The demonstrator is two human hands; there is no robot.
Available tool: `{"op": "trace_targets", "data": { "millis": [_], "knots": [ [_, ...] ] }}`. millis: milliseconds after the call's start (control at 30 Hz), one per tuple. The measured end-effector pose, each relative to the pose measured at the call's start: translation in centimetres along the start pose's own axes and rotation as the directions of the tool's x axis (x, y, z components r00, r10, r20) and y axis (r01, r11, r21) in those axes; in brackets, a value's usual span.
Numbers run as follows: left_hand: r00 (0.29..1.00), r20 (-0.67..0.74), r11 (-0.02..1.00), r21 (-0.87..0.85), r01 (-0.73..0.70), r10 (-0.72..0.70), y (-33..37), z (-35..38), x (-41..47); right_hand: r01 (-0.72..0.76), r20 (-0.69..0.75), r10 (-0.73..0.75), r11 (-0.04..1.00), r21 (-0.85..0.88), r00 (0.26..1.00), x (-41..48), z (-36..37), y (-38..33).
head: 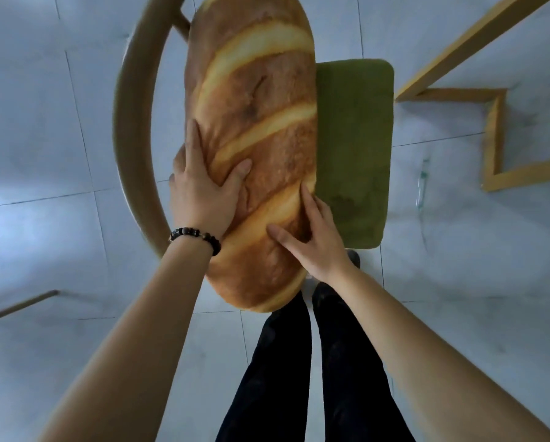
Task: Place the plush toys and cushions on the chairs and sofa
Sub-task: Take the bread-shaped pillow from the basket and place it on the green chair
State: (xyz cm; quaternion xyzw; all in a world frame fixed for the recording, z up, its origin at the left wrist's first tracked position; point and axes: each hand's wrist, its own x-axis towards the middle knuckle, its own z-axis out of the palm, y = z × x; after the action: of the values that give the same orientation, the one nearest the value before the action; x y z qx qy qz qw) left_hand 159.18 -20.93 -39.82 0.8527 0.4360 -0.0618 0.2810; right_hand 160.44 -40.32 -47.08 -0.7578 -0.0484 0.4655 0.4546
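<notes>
A long bread-loaf cushion lies lengthwise over a chair, covering the left part of its green seat pad. The chair's curved wooden backrest arcs along the cushion's left side. My left hand, with a dark bead bracelet on the wrist, presses flat on the cushion's left side, fingers spread. My right hand rests on the cushion's lower right edge, fingers along its side. The cushion's near end overhangs the seat towards my legs.
Pale tiled floor surrounds the chair. A yellow wooden table frame stands at the right. A thin wooden leg shows at the left edge. My legs in dark trousers stand just before the chair.
</notes>
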Motion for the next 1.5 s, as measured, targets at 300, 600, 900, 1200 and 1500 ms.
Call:
{"op": "trace_targets", "data": {
  "millis": [300, 600, 900, 1200, 1500],
  "knots": [
    [0.951, 0.060, 0.816, 0.498, -0.292, 0.303, -2.3, -2.8, 1.5, -0.041, -0.067, 0.053, 0.985, 0.168, 0.996, 1.8, 2.3, 1.2],
    [0.933, 0.251, 0.765, 0.536, -0.356, 0.258, -4.5, -1.2, 1.8, -0.068, -0.014, 0.070, 0.987, 0.146, 0.997, 3.3, 3.5, 1.4],
    [0.929, 0.273, 0.882, 0.332, -0.335, 0.250, -4.5, -0.4, 1.8, 0.211, -0.413, -0.300, 0.946, -0.246, 0.860, 12.8, -0.3, -11.4],
    [0.920, 0.322, 0.908, 0.276, -0.315, 0.221, -4.7, -0.5, 2.0, 0.127, -0.272, -0.190, 0.965, -0.231, 0.944, 20.7, -4.9, -14.4],
    [0.917, 0.334, 0.929, 0.216, -0.301, 0.219, -4.5, -1.0, 2.4, 0.142, -0.406, -0.193, 0.978, -0.153, 0.893, 3.5, 7.2, -1.6]
  ]
}}
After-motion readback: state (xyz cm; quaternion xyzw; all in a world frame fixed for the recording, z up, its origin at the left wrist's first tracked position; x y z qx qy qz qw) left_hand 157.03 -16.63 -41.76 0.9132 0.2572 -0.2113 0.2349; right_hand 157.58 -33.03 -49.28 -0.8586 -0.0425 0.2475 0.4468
